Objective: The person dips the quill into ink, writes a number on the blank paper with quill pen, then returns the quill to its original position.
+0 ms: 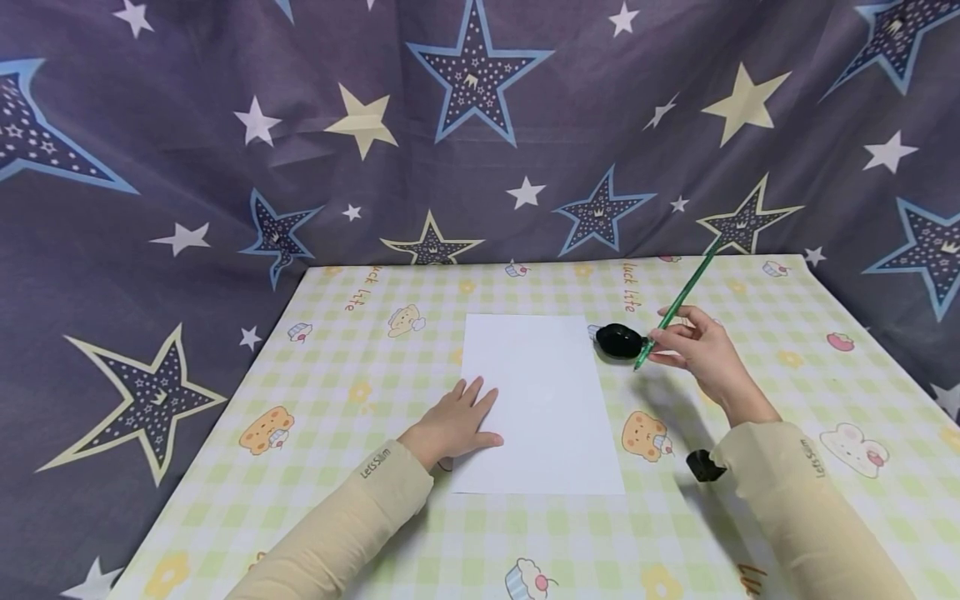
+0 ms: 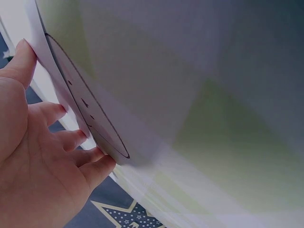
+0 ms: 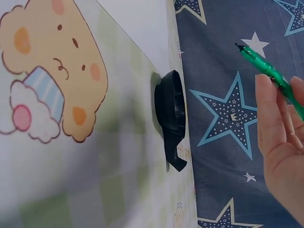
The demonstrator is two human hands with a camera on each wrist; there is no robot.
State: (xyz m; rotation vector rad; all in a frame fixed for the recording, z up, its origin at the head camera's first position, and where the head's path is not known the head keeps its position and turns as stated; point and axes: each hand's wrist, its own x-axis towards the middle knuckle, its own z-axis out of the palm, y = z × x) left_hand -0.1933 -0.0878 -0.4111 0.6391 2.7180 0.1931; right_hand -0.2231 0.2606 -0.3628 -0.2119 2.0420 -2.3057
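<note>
A blank white sheet of paper (image 1: 540,408) lies on the checked tablecloth. My left hand (image 1: 453,421) rests on its left edge, fingers spread; the left wrist view shows the fingertips (image 2: 97,166) at the sheet's edge. In my right hand (image 1: 708,362), thumb and fingers pinch a slim green pen (image 1: 686,287), its dark tip low and its other end tilted up to the back right. Beside the sheet's upper right is a small black dish with a short handle (image 1: 618,342). The right wrist view shows this dish (image 3: 172,104) on the cloth, apart from the raised pen (image 3: 261,62).
A tablecloth (image 1: 360,350) with cartoon animals, cupcakes and flowers covers the table. Behind and at both sides hangs a dark star-patterned curtain (image 1: 480,200). A small black block (image 1: 705,466) shows at the right sleeve's cuff (image 1: 757,450).
</note>
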